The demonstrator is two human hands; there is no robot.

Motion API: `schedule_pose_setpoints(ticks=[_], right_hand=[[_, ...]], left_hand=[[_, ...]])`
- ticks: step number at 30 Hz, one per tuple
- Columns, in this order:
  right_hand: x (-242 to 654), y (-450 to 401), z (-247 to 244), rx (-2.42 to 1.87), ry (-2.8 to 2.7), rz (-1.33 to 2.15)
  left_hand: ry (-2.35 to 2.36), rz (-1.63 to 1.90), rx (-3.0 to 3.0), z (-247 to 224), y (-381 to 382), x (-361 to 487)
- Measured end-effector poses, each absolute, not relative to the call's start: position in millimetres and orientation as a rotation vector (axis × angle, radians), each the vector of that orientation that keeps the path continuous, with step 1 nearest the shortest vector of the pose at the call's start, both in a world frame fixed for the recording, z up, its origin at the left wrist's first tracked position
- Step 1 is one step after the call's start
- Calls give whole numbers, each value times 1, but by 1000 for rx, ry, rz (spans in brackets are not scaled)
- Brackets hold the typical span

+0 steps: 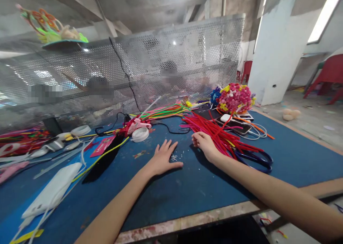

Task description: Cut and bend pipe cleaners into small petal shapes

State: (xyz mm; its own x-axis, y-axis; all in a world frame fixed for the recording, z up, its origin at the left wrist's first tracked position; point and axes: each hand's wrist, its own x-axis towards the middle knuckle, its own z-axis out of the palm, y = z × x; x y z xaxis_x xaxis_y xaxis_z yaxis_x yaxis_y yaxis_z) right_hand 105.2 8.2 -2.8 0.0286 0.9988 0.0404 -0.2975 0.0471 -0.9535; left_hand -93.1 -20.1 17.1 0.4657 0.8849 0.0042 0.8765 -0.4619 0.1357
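On the blue tabletop (pixel 160 197), my left hand (pixel 163 158) lies with its fingers spread, its thumb just below a scatter of small white beads (pixel 174 157). My right hand (pixel 204 144) is to the right of the beads, beside a bundle of red pipe cleaners (pixel 211 128). Its fingers are curled together, and whatever they may hold is too small to make out. A round clear container (pixel 140 134) rests beyond my left hand, near a pink clip (pixel 139 125).
A white phone (pixel 52 190) and cables lie at left, near black bristles (pixel 103 160). Green and orange pipe cleaners (pixel 166 111) lie at the back, before a perforated metal screen (pixel 150 72). A pink flower ball (pixel 235 98) and dark phone (pixel 238 127) are at right.
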Motion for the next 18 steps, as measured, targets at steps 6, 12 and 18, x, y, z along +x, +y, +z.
schedule_pose_setpoints(ticks=[6, 12, 18], right_hand=[[111, 20, -4, -969, -823, 1399], [119, 31, 1, -962, -724, 1384], [129, 38, 7, -970, -647, 1379]], left_hand=[[1228, 129, 2701, 12, -30, -64], [991, 253, 2722, 16, -38, -29], [1043, 288, 2810, 13, -40, -11]])
